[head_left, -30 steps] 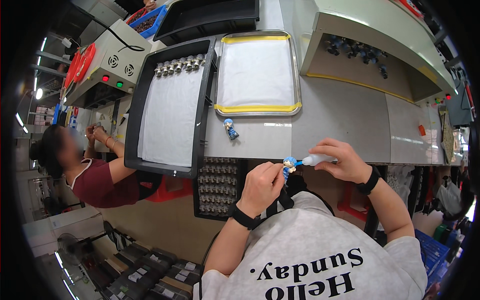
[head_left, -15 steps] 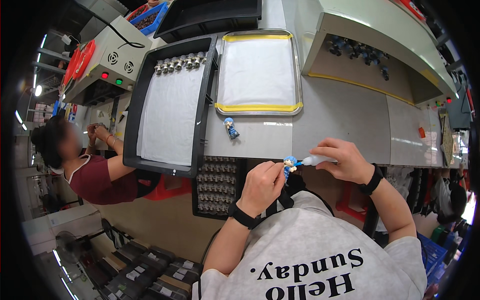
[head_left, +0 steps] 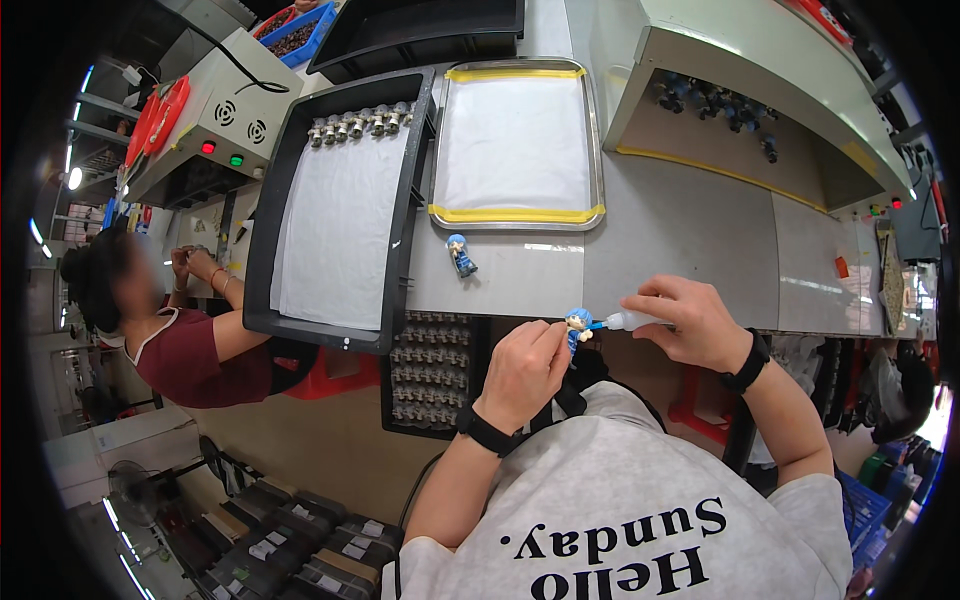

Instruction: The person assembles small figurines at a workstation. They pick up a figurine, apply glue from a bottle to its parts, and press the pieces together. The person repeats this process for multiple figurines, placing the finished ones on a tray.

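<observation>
Hardly anything differs from half a second ago: both hands keep their pose, and the bottle's blue tip is still at the head of the figure. The left hand pinches the figure between thumb and fingers, which hide part of its body. The right hand has its fingers closed around the white bottle; whether the tip touches is too small to tell.

Beyond the left fingers, a second figure lies between them and the steel tray, lined with white paper and yellow tape. Further left of those fingers stands a black tray, a row of grey parts along its far end. Just left of the left wrist, below the table edge, a lower tray holds more grey parts. Ahead of the right fingers, a pale hood shelters blue-and-dark pieces.

The grey table begins just past both hands' fingers. Well to their left, a co-worker in dark red works near a red stool; dark boxes stand on the floor behind
</observation>
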{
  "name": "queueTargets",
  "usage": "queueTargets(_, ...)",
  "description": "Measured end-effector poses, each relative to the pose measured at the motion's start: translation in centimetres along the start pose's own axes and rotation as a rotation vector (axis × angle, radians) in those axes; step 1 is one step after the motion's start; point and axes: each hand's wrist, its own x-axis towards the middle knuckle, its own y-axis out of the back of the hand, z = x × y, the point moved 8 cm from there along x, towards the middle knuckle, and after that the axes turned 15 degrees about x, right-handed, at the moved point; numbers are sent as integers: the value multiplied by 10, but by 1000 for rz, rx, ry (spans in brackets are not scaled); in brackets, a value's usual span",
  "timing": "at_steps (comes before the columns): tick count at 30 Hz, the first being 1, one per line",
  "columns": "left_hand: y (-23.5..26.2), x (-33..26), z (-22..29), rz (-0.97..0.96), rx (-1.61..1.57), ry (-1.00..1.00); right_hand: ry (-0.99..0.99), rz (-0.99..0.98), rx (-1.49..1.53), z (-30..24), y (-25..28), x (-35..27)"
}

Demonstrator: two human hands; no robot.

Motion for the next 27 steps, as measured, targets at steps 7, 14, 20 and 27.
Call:
queueTargets(7, -3, -3, 2, -22, 17, -5, 27, -22, -101, -10, 0, -3)
queueTargets(14, -4, -3, 5, -21, 38, -19, 74, -73, -217, -22, 0, -3)
queueTargets(20, -4, -3, 5, -17, 30, -23, 101, -106, -248, -26, 1, -1)
queueTargets(27, -5, -4, 4, -20, 26, -17, 116, -116, -268, -27, -1, -1)
